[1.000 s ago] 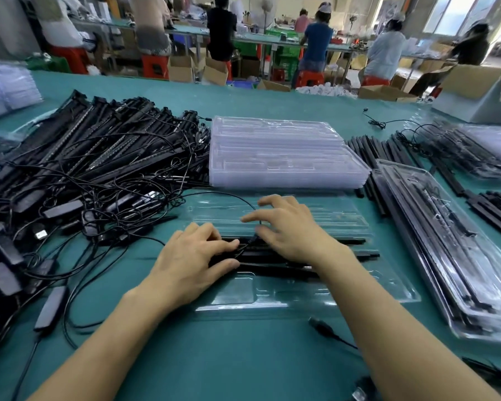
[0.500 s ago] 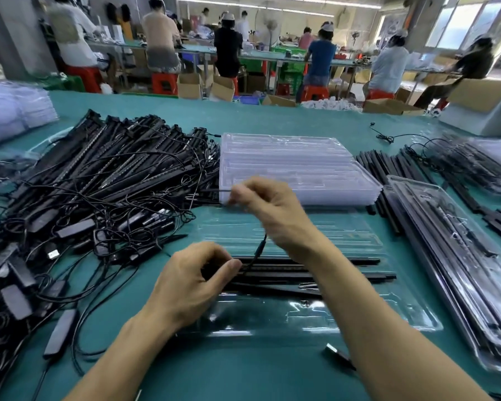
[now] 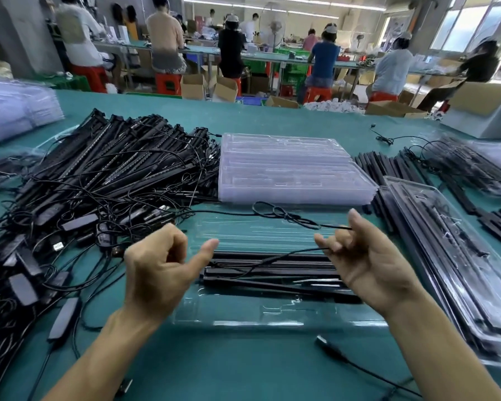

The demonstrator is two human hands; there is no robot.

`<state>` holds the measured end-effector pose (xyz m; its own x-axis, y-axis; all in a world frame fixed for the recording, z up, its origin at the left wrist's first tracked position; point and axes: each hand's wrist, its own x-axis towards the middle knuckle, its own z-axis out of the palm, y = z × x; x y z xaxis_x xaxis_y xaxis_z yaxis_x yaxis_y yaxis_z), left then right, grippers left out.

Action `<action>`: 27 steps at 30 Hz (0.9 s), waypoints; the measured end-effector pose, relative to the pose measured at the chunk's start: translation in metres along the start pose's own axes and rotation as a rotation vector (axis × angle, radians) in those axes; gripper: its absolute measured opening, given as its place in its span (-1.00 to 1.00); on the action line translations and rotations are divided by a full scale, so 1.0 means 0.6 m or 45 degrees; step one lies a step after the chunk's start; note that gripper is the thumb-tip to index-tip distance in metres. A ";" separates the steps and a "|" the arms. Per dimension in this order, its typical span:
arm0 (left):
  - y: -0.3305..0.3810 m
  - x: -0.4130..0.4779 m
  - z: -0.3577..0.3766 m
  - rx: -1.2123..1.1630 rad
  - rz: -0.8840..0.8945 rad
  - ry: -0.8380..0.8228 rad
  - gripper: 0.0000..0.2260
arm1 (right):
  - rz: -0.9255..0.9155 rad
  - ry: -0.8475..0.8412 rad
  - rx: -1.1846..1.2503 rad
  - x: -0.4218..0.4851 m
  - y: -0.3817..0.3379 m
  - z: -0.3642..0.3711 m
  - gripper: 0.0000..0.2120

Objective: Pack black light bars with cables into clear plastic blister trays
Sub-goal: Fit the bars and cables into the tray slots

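Already light bars (image 3: pixel 272 272) (black) in tray (image 3: pixel 237 315)

Both forearms reached in from below. Left hand (image 3: pixel 159 273) was raised, fingers curled into the palm, thumb stuck out to the right. Right hand (image 3: pixel 370 261) stood palm-inward, fingers curled, pinching a cable (image 3: pixel 285 215) at the fingertips.

A flat teal-green bench (image 3: pixel 243 369) carries a stack of clear, faintly lilac plastic blister trays (image 3: pixel 295 175). Left of the stack lies a heap of long black light bars (image 3: pixel 113 169). In front of it runs a thin black cable (image 3: pixel 301 221), and behind it stand orange-red plastic stools (image 3: pixel 168 82).
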<state>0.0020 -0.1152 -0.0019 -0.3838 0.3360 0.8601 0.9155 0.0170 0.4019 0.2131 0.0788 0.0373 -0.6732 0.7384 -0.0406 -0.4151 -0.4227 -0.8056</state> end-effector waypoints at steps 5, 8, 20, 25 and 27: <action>-0.032 -0.018 -0.028 0.559 -0.148 -0.474 -0.54 | 0.025 -0.013 0.152 0.004 -0.002 -0.044 -0.63; -0.046 -0.022 -0.042 0.695 -0.262 -0.793 -0.60 | 0.052 -0.151 0.137 0.000 0.001 -0.058 -0.60; -0.014 0.013 -0.067 0.478 -0.227 -0.464 -0.69 | -0.094 -0.372 -1.523 -0.020 -0.001 -0.071 -0.75; 0.046 0.072 -0.035 0.410 0.006 -0.356 -0.81 | -0.165 -0.448 -2.006 -0.029 -0.004 -0.034 -0.67; 0.050 0.080 -0.012 0.398 -0.075 -0.493 -0.85 | -0.363 -0.441 -1.970 -0.027 0.011 -0.009 -0.49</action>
<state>0.0101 -0.1053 0.0535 -0.4173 0.6496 0.6355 0.9087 0.3081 0.2817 0.2245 0.0670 0.0298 -0.8742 0.4572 0.1636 0.2964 0.7692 -0.5661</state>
